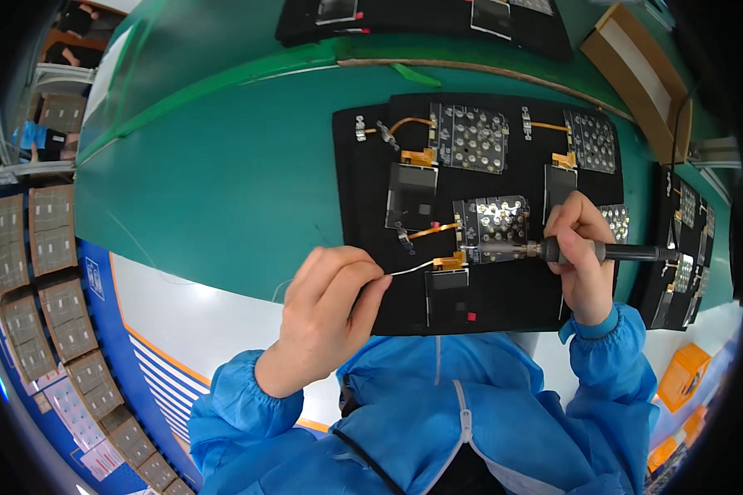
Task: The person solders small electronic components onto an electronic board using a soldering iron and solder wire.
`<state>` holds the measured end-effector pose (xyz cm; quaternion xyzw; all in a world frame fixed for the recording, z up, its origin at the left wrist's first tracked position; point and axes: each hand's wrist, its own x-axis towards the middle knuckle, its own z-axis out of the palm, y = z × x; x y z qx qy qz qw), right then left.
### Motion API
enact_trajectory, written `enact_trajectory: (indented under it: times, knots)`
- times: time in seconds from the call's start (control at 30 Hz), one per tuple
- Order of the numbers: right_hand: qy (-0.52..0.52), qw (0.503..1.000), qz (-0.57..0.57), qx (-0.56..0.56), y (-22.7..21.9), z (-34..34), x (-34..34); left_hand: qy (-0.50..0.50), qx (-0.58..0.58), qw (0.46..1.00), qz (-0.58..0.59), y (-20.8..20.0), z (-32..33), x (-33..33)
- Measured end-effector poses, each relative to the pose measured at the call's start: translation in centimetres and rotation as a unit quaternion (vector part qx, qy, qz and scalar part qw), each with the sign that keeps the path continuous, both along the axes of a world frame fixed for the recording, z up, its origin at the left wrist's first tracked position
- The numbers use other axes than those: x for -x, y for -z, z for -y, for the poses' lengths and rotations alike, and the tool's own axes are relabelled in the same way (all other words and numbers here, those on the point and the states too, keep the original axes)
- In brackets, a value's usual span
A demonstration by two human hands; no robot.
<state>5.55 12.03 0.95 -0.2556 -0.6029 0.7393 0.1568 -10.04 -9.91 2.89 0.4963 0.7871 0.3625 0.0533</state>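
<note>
head view: the left hand [326, 309] pinches a thin wire [409, 270] between thumb and fingertips, some length left free, probably so the fingers keep clear of the heat. the right hand [584, 256] is closed round the handle of an iron [627, 252] as one holds a pen, which seems meant for fine aim; wire and iron come in from opposite sides to the gold ribbon [452, 263]. the tip is too small and pale to say whether it touches. the board [494, 216] lies flat on a black mat [512, 307] on the green bench [215, 206], the soft mat likely there to spare the parts and stop sliding. the board is dark, crowded with shiny round pads; an orange strip [433, 231] runs off its left side, and below the ribbon sits a black screen [447, 301] with a small red tab [471, 317].
</note>
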Motion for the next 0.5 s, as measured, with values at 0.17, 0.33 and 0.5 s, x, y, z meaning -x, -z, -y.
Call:
enact_trajectory:
  times: [0.17,0.33,0.5]
  knots:
    - [0.007,0.999,0.043,-0.019,-0.3,0.1,0.1,0.021,0.005,1.0,0.002,0.4,-0.5,-0.4]
    - [0.024,0.998,0.052,-0.037,-0.2,-0.1,0.2,0.034,0.0,0.999,0.008,0.9,-1.4,-0.6]
    - [0.03,0.997,0.047,-0.056,-0.3,-0.2,0.2,0.04,0.004,0.999,-0.001,1.4,-1.7,-0.7]
